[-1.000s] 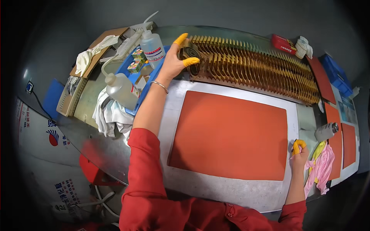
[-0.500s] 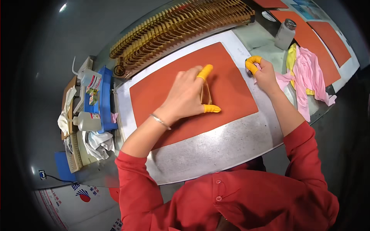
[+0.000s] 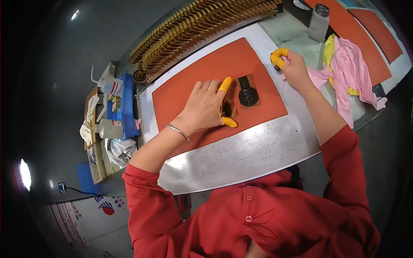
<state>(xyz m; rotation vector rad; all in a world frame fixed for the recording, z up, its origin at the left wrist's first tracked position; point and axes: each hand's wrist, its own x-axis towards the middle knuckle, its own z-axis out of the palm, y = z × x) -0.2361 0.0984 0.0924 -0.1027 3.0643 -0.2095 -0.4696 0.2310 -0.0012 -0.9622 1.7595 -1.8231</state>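
My left hand [image 3: 204, 105], with yellow finger cots on thumb and forefinger, spans a thin rectangular panel [image 3: 227, 106] over the orange mat [image 3: 185, 81]. The palm hides much of that panel; its visible part is see-through brown and black. Just to its right lies a similar flat panel [image 3: 248, 91], with a black round-ended area, untouched on the mat. Beyond the mat's right edge, my right hand [image 3: 296, 71], also in yellow finger cots, pinches one end of a pink cloth [image 3: 317, 77]. A small dark thing shows at its fingertips, too small to name.
A long slotted rack [image 3: 206, 34] runs along the back. At left stand a blue tray [image 3: 128, 107] and plastic bottles [image 3: 111, 129]. A glass bottle with a metal cap [image 3: 318, 26] is at back right, near a yellow cloth [image 3: 329, 49].
A panel with a black area now lies bare on the mat to the right of my left hand. That hand spans a panel slightly farther left. My right hand keeps its pinch.
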